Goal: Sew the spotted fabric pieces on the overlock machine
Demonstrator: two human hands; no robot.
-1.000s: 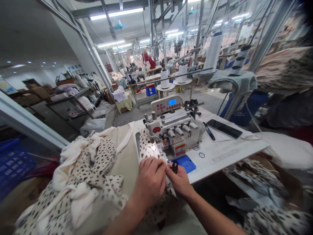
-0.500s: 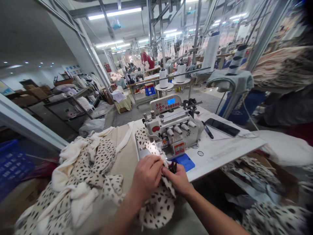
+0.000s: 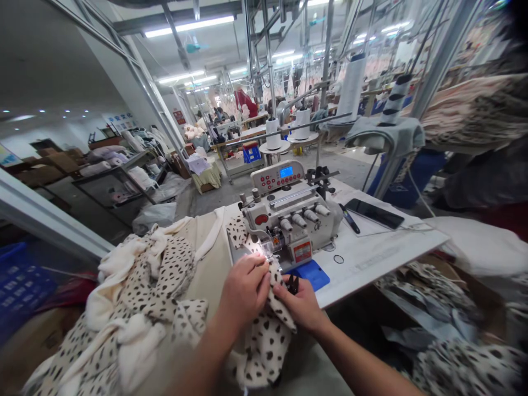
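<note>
Cream fabric with dark spots (image 3: 264, 344) runs from under the presser area of a white overlock sewing machine (image 3: 295, 220) down over the table's front edge. My left hand (image 3: 244, 289) is closed on this fabric, fingertips close to the lit needle area. Just right of it, my right hand (image 3: 303, 305) pinches the fabric's edge between thumb and fingers. Dark pointed thread snips (image 3: 292, 284) also sit in the right hand, their tips sticking up past the fingers. Behind the needle, another part of the spotted fabric (image 3: 236, 231) lies on the machine bed.
A heap of spotted and plain cream fabric (image 3: 140, 308) covers the left side. On the white tabletop (image 3: 371, 253) lie a phone (image 3: 373, 213), a dark pen-like tool (image 3: 350, 219) and a blue plate (image 3: 311, 274). Thread cones (image 3: 272, 133) stand behind. Boxed fabric (image 3: 449, 308) is at right.
My left hand has shifted slightly left and up toward the needle. The fabric between the hands now shows more of its spotted face, and the snips' tips are plainer.
</note>
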